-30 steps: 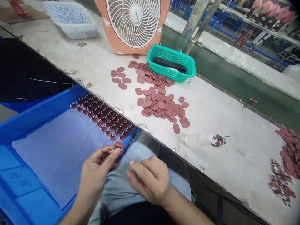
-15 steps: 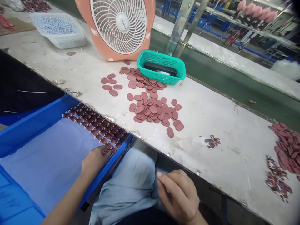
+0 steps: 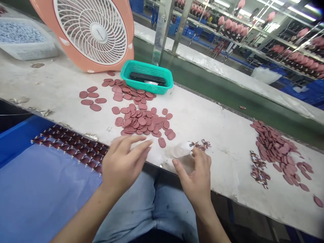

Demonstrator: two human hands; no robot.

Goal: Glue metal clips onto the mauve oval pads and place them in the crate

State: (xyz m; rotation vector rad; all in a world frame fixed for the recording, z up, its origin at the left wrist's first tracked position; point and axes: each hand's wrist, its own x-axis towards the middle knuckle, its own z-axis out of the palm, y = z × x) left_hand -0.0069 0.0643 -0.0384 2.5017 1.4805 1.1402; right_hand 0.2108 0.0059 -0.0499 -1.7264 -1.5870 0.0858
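My left hand (image 3: pixel 124 162) hovers at the table's front edge, fingers apart and holding nothing. Just beyond it lies a loose pile of reddish-brown oval discs (image 3: pixel 141 121), some showing small holes. My right hand (image 3: pixel 198 175) reaches over the table with thumb and fingers spread around the near side of a translucent white bottle (image 3: pixel 179 149) lying on its side. Its fingertips are close to the bottle's tip; whether they touch it I cannot tell. Small dark-and-white pieces (image 3: pixel 204 145) lie by that tip. Rows of dark-red pieces (image 3: pixel 73 146) line a blue tray (image 3: pixel 17 133) at left.
An orange fan (image 3: pixel 97 33) stands at the back left, beside a green basket (image 3: pixel 146 76) holding a black object. A white basket (image 3: pixel 22 37) of blue-white bits is far left. More discs (image 3: pixel 275 148) and small metallic pieces (image 3: pixel 259 170) lie to the right.
My left hand has left the rows in the blue tray and risen to the table edge, its fingers parting. My right hand has moved forward from my lap to the bottle. The view has swung right.
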